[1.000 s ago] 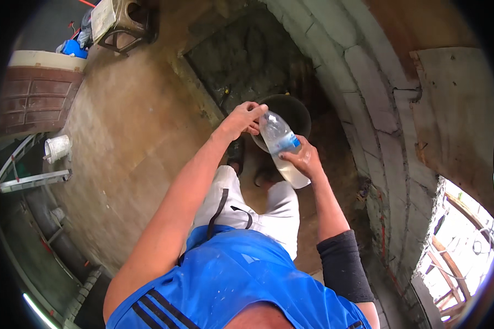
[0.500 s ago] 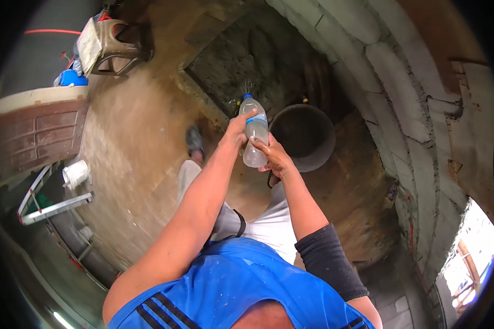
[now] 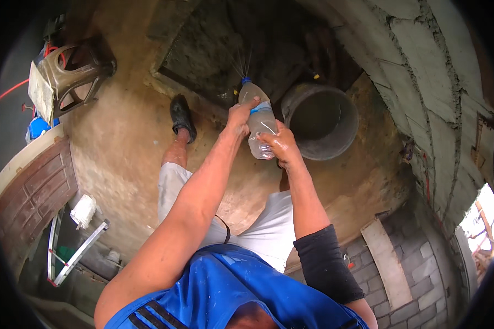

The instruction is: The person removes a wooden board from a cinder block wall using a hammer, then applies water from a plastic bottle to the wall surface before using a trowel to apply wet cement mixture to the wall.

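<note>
A clear plastic bottle (image 3: pixel 264 120) with a blue band and a blue cap (image 3: pixel 246 80) is tilted away from me, cap end farthest. Thin jets of water spray out from the cap over a dark, wet, mortar-like bed (image 3: pixel 203 57). My left hand (image 3: pixel 239 117) is closed round the bottle's left side near the band, thumb on top. Lower down, my right hand (image 3: pixel 282 143) grips the bottle near its base, looking wet. Just right of the bottle stands a big round tub (image 3: pixel 343 145) with murky liquid inside.
A rough block wall (image 3: pixel 439 131) curves along the right. At the left are a brown plastic stool (image 3: pixel 85 71), a brown panelled door (image 3: pixel 44 178), a white pail (image 3: pixel 83 211) and a metal ladder (image 3: pixel 85 249). A plank (image 3: pixel 387 263) leans at lower right. My dark shoe (image 3: pixel 181 116) rests on the wet floor.
The view has shifted, and the tub now appears farther right. The spray from the cap spreads taller and wider. Both hands still hold the bottle.
</note>
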### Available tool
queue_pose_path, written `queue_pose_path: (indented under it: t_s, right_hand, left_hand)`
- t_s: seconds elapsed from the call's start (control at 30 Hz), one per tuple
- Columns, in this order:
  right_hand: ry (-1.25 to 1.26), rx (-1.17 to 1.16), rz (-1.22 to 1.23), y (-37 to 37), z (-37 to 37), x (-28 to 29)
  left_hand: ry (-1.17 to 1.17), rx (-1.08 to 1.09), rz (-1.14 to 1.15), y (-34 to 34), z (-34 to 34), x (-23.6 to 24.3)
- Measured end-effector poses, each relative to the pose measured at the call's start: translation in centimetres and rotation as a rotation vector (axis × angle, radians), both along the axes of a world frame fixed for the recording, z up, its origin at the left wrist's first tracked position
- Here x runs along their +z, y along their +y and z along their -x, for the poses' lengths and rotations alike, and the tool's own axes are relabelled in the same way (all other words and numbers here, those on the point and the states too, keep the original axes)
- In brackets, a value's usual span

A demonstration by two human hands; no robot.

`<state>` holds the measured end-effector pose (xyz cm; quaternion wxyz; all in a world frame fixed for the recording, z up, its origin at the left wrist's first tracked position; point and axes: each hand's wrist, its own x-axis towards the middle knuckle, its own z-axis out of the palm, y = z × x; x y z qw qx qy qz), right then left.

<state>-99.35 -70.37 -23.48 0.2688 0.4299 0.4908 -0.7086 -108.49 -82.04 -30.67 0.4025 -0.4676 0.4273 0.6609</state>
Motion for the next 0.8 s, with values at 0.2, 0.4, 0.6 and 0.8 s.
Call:
queue_pose_path:
  t_s: [0.2,0.4,0.6,0.8]
  right_hand:
    - [0.085,-0.147,-0.137,5.1,-4.2,-1.4]
    - [0.094,-0.130,-0.511,13.9,-5.7,3.1]
    - [0.182,-0.116,-1.069,17.5,-9.5,-4.4]
    - [0.004,-0.048,-1.109,18.0,-14.3,-14.7]
  left_hand:
    - [0.289,-0.190,0.099,5.0,-3.9,2.4]
    - [0.840,-0.878,0.097,14.4,-9.0,8.2]
    - [0.887,-1.112,0.079,12.3,-6.9,2.0]
    - [0.674,-0.798,0.494,-1.0,-0.6,-11.2]
